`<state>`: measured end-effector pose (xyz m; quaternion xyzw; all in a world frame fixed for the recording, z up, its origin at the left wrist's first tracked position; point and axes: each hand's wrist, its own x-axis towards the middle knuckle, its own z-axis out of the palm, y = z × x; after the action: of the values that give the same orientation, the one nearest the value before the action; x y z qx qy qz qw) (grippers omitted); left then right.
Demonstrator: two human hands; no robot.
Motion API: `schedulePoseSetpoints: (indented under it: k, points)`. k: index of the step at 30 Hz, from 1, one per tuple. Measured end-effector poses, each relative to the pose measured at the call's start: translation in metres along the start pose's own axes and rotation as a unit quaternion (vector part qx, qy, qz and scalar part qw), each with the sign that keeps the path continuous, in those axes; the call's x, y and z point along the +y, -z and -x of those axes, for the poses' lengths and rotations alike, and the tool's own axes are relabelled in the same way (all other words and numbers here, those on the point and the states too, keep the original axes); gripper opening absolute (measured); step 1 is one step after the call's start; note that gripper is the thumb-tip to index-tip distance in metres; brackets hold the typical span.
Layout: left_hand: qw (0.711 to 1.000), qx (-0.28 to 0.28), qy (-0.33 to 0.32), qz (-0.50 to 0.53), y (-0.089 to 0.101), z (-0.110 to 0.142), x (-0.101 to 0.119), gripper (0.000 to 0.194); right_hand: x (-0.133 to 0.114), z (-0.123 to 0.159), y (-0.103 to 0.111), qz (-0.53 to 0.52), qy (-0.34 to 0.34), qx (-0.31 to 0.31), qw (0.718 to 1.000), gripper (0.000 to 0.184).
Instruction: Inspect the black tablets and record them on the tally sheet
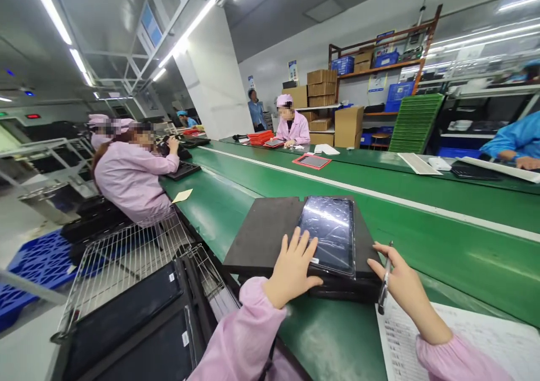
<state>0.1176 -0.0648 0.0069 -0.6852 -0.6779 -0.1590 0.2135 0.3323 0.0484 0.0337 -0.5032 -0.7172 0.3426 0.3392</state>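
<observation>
At the near left I see a wire rack (126,257) beside the green workbench (442,246); my left hand (291,268) lies flat, fingers spread, on the near left corner of a tablet (329,232) resting on a black foam pad (261,232); just right, my right hand (400,282) pinches a pen (385,285) over a printed form (485,336).

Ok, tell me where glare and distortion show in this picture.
Head view: ceiling strip lights streak white across the tablet screen, hiding its content beside the left hand; the wide lens bows the green belt and ceiling lines at the edges; the pen in the right hand stays sharp; faces are blurred out.
</observation>
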Motion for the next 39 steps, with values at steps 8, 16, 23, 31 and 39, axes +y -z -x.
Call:
schedulePoseSetpoints:
  k: [8, 16, 23, 31, 39]
  points:
    - [0.977, 0.194, -0.037, 0.077, -0.013, 0.002, 0.003, 0.017, 0.006, 0.003, 0.001, -0.026, 0.001, -0.022, 0.999, 0.041]
    - [0.993, 0.012, 0.025, 0.112, 0.001, -0.012, 0.028, 0.043, 0.003, 0.009, 0.003, -0.049, 0.009, -0.009, 0.999, 0.028]
    - [0.985, 0.099, 0.004, 0.143, -0.003, -0.009, 0.026, 0.026, 0.008, 0.007, 0.001, -0.103, 0.011, 0.005, 0.995, 0.028]
    - [0.946, 0.291, 0.035, 0.137, 0.016, -0.008, 0.038, 0.025, -0.019, 0.026, -0.001, -0.234, 0.052, 0.065, 0.969, 0.051]
    - [0.925, 0.175, 0.087, 0.327, 0.021, 0.029, 0.071, 0.023, -0.042, 0.058, -0.001, -0.432, -0.033, -0.066, 0.899, 0.055]
